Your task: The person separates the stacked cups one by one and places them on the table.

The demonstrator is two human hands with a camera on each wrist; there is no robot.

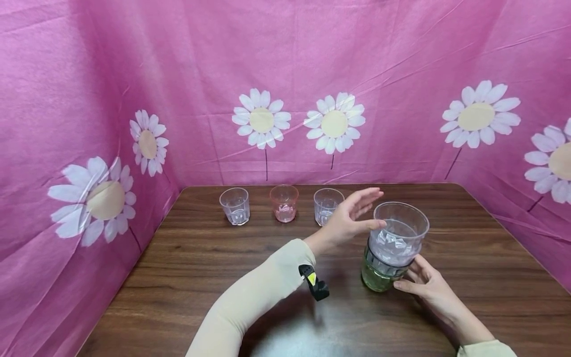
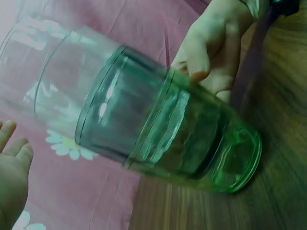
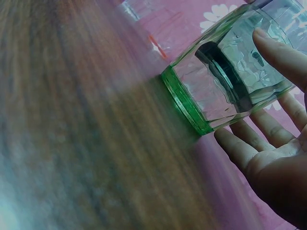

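A stack of nested tumblers stands upright at the right of the table. Its lowest is a green tumbler (image 1: 377,280), with a dark grey tumbler (image 2: 122,108) inside it. Clear glassware (image 1: 397,243) tops the stack; I cannot tell whether it is one tumbler or more. My right hand (image 1: 430,290) holds the green tumbler low down, thumb on the near side and fingers beyond. My left hand (image 1: 345,220) is beside the clear top, its fingers extended and apart from the stack; its thumb tip overlaps the rim, and contact is unclear.
Along the back of the wooden table (image 1: 200,277) stand a clear tumbler (image 1: 235,207), a pink tumbler (image 1: 284,204) and another clear tumbler (image 1: 325,206), partly behind my left hand. A pink cloth (image 1: 290,49) with daisies hangs around the table's back and sides.
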